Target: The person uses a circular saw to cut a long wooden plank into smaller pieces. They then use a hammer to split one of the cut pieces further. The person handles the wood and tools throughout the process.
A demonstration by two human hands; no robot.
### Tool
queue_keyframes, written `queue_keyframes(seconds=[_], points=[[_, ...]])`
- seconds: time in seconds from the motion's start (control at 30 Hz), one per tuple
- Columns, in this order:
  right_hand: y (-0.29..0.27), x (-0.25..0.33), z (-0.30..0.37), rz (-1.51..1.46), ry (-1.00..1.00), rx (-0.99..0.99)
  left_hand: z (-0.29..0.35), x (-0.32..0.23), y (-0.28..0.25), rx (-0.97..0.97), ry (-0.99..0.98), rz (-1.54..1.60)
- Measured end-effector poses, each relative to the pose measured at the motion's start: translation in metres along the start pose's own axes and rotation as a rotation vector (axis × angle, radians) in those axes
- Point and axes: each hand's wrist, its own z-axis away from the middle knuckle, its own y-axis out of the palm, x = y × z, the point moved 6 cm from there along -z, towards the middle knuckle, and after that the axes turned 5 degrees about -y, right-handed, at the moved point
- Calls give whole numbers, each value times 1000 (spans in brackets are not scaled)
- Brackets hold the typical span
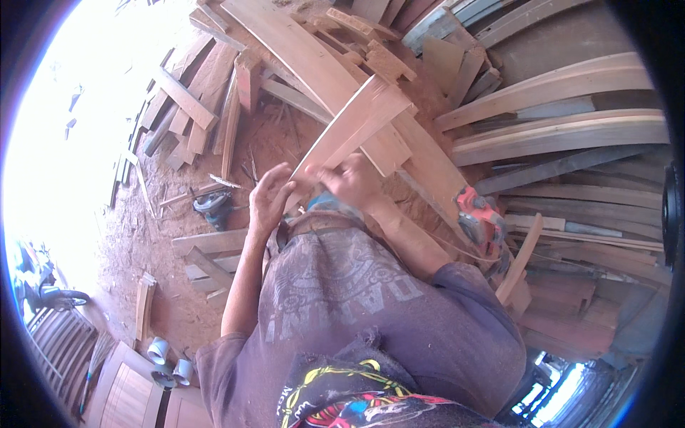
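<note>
A pale wooden board (359,118), wide at its far end and narrowing toward me, slants in front of my waist. Its far end rests over other planks. My left hand (268,200) is at the narrow near end, fingers and thumb curled about the left edge. Over the near right part of the board is my right hand (349,184), its thumb pointing left across the wood. Motion blurs the right fingers, so their grip is unclear. Beneath lies a long plank (300,53) running from the top toward the right.
An orange-red power tool (479,217) lies on a plank to my right, with a cord nearby. A dark teal tool (212,203) sits on the dusty ground at left. Long curved boards (556,135) are stacked at right; offcuts (182,100) lie at far left. White cups (158,349) stand at lower left.
</note>
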Motion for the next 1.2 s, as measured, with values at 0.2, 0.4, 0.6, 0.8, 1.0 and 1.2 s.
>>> queue_keyframes(seconds=[0.2,0.4,0.6,0.8,1.0,1.2], points=[[-79,-64,5,-430,212,-477,5,22,-35,-265,-41,-208],[-154,-123,21,-714,376,-713,18,-18,-38,-296,115,-738],[-191,-180,30,-805,555,-676,3,-46,-7,-279,223,-849],[-220,-199,39,-789,660,-644,4,-67,27,-221,251,-854],[-243,-235,40,-803,710,-595,10,-77,62,-306,249,-855],[-256,-255,26,-733,711,-502,20,-78,86,-405,235,-826]])
